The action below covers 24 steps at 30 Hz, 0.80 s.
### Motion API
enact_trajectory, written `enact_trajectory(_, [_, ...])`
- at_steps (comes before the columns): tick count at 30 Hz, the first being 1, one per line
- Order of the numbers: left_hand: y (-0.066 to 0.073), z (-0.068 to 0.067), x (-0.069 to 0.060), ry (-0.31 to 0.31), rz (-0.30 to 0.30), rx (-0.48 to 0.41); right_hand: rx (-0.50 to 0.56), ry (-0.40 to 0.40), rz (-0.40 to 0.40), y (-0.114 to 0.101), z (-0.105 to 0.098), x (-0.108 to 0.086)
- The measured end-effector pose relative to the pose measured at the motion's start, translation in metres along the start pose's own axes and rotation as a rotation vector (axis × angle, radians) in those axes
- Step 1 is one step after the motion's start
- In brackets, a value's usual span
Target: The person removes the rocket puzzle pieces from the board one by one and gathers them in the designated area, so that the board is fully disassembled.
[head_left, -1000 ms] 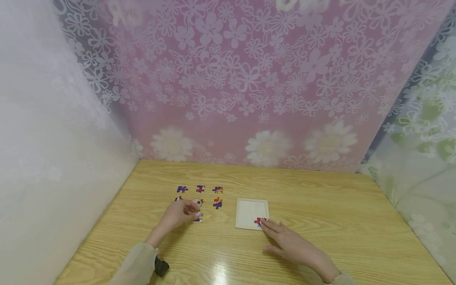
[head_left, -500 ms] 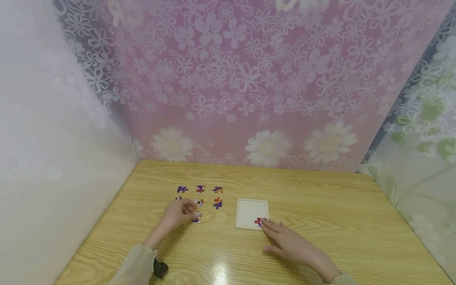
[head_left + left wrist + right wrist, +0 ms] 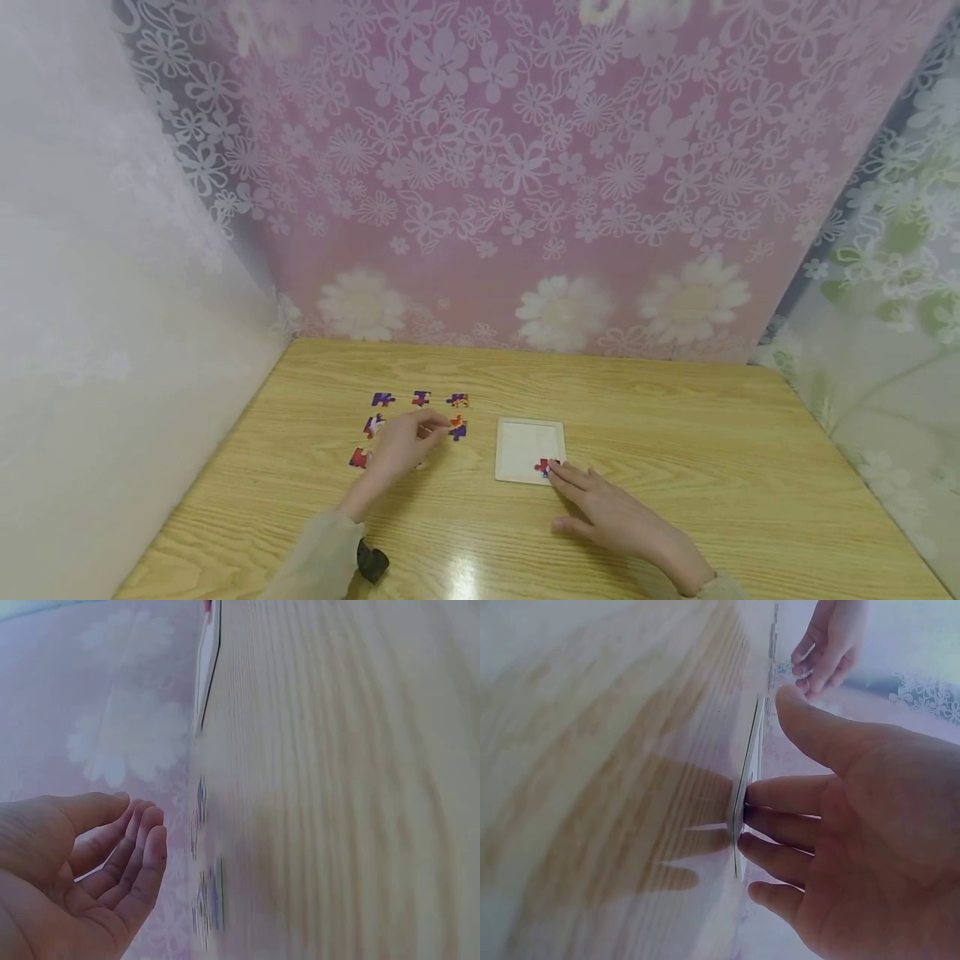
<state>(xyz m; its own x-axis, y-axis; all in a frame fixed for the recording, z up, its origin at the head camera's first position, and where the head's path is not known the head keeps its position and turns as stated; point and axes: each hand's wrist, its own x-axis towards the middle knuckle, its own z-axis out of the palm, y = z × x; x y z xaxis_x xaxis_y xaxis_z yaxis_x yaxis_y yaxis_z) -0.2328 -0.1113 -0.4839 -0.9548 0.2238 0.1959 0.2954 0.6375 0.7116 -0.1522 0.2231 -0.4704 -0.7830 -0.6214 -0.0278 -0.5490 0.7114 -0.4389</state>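
Note:
In the head view my left hand [image 3: 405, 442] hovers over the jigsaw pieces, its fingertips beside an orange-and-purple jigsaw piece [image 3: 458, 430]. Its fingers are loosely bent with nothing visible between them, as the left wrist view shows of the hand [image 3: 94, 874]. Pieces beneath it are mostly hidden. My right hand [image 3: 611, 510] lies with fairly straight fingers at the lower right corner of a pale square puzzle tray [image 3: 517, 442]. Its fingertips touch a red jigsaw piece [image 3: 542, 467] in that corner. The right wrist view has the fingers [image 3: 784, 793] against the tray edge.
More pieces lie left of the tray: a purple piece [image 3: 382, 400], a red-and-purple piece [image 3: 422, 398], a purple-and-orange piece [image 3: 458, 401], a white-and-purple piece [image 3: 372, 426] and a red piece [image 3: 359, 457]. The wooden table [image 3: 660, 417] meets a flowered cloth backdrop [image 3: 480, 308].
My left hand has moved right, from the middle and lower pieces toward the orange-and-purple one, uncovering the red piece at lower left. The right hand stays on the tray corner.

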Motion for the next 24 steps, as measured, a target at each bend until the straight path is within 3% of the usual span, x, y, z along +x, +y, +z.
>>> enact_trajectory(12, [0.037,0.053,0.017,-0.236,0.121,-0.08,0.064,-0.008,0.049,0.0,0.0,0.002])
enact_trajectory(15, [0.042,0.064,0.018,-0.291,0.113,-0.09,0.082,-0.025,0.067,0.0,-0.001,0.003])
enact_trajectory(24, [0.05,0.072,0.018,-0.348,0.08,-0.098,0.086,-0.033,0.07,0.001,-0.001,0.003])
